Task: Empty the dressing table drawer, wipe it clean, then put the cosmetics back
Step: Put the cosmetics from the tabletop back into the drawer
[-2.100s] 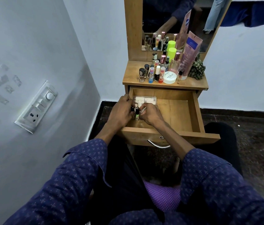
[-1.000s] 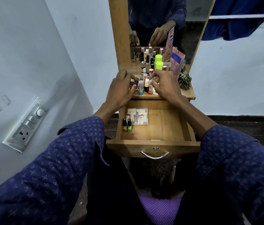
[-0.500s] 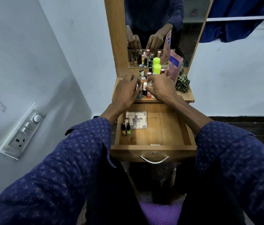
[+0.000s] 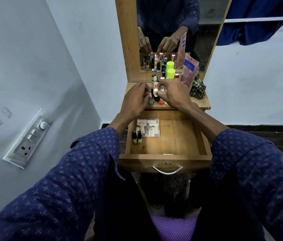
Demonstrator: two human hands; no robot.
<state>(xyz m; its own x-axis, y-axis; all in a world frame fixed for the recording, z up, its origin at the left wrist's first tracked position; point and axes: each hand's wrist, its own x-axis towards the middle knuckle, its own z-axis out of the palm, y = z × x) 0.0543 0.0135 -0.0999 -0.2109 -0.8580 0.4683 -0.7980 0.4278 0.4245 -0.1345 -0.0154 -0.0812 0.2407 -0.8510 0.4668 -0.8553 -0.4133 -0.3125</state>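
Note:
The wooden drawer (image 4: 196,136) is pulled out. Inside it lie a clear flat packet of small white tubes (image 4: 148,127) and two small nail polish bottles (image 4: 137,137) at the left wall. On the table top (image 4: 201,103) above stands a cluster of small cosmetic bottles (image 4: 155,97). Both hands are over that cluster. My left hand (image 4: 135,100) curls its fingers round a small pink-capped bottle. My right hand (image 4: 173,94) pinches a white-capped bottle. Which bottles lie under the palms is hidden.
A mirror (image 4: 172,32) rises behind the table top. A neon yellow-capped bottle (image 4: 171,73), a pink tube (image 4: 188,70) and a checked cloth (image 4: 198,89) stand at the back right. A switchboard (image 4: 28,138) is on the left wall. The drawer's metal handle (image 4: 167,169) faces me.
Both hands left the drawer, where the two nail polish bottles now stand, and rose to the table top. Over the last half second their fingers closed on bottles in the cluster.

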